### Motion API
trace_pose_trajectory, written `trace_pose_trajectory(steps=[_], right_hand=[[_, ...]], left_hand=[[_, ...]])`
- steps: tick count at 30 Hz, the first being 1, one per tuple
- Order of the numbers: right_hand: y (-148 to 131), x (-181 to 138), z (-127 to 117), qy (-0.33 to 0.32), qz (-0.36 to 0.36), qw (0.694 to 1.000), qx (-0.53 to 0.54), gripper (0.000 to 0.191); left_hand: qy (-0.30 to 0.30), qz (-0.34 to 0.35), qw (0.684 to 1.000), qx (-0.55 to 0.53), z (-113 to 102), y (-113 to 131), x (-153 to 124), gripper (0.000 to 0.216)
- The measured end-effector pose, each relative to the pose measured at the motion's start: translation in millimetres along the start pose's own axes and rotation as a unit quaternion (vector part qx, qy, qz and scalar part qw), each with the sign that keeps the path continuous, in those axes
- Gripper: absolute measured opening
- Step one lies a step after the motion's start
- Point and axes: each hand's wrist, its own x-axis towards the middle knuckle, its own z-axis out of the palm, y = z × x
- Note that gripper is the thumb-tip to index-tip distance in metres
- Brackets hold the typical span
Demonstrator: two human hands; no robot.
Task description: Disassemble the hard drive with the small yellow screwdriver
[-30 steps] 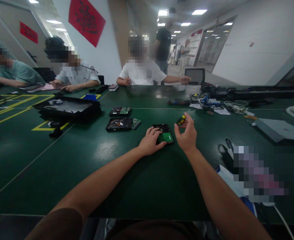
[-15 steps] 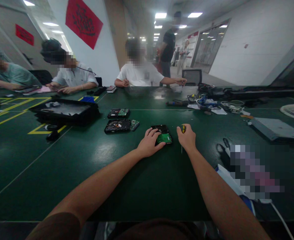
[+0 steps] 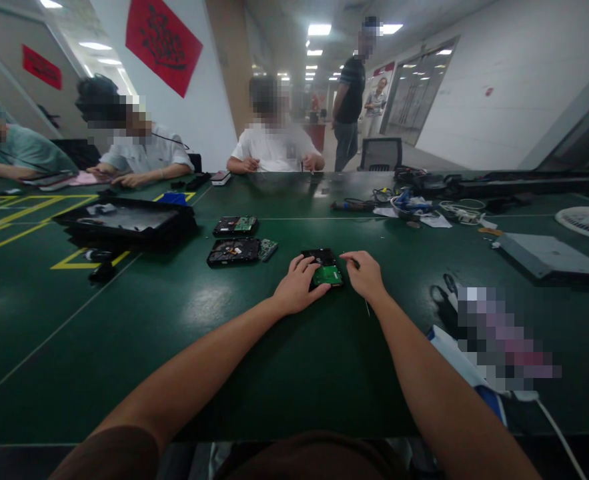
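Observation:
A black hard drive point(image 3: 318, 255) with a green circuit board point(image 3: 328, 275) lies on the dark green table in front of me. My left hand point(image 3: 300, 283) grips it from the left, fingers across its top and thumb along the near edge. Close to its right side is my right hand point(image 3: 365, 273), with thumb and forefinger brought together near the drive's edge. A screwdriver is held in that palm; only its thin shaft point(image 3: 367, 308) shows below the hand. Whether the fingertips pinch something small cannot be made out.
To the left lie two more hard drives point(image 3: 234, 252) and a loose circuit board point(image 3: 267, 249). Farther left stands a black tray point(image 3: 124, 223). Cables point(image 3: 408, 201), a flat grey metal box point(image 3: 554, 255) and scissors point(image 3: 449, 287) are on the right. Co-workers sit across the table.
My right hand has moved left to the drive's edge, its fingertips now pointing at it, and the screwdriver handle is hidden. My left hand stays on the drive. A co-worker opposite has drawn an arm in.

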Motion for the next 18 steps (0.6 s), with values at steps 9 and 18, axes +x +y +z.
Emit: trace_pose_trajectory(steps=[9, 18], right_hand=[[-11.9, -3.2, -1.7, -0.048, -0.019, 0.998, -0.033, 0.025], [-6.2, -2.3, 2.1, -0.028, -0.023, 0.999, -0.03, 0.025]], left_hand=[[0.002, 0.001, 1.0, -0.002, 0.4, -0.5, 0.2, 0.072], [0.012, 0.004, 1.0, -0.012, -0.9, -0.6, 0.4, 0.07]])
